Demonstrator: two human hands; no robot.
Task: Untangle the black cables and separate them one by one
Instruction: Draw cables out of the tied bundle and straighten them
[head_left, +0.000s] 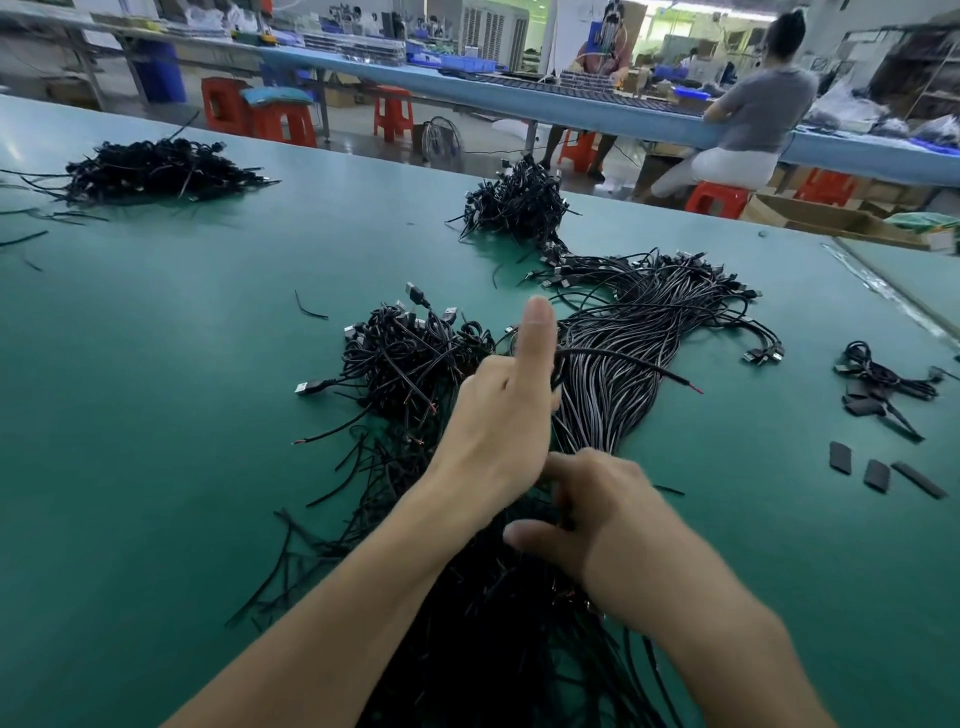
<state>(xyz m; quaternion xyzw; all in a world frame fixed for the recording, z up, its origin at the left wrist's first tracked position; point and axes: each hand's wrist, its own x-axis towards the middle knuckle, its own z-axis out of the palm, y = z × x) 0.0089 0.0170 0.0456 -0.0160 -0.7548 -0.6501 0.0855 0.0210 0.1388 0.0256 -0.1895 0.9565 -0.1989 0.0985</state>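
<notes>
Blurred black cables run under both my forearms at the bottom of the frame. On top of them rests my right grip, forefinger and thumb stretched apart toward the left. I cannot tell whether it has hold of any strand.

Just above it is my left grip, thumb straight up and fingers curled out of sight on the far side. They hold a single cable, which arcs out to the right and ends in a bared red tip.

Behind that cable, a combed bundle fans up toward the right centre. A tangled heap with plugs sticking out sits just left of my left grip. Loose ends trail down from it over the green tabletop.

Farther out, one pile lies in the upper left and another at upper centre. A small bunch sits at the right edge, with flat black pieces below it.
</notes>
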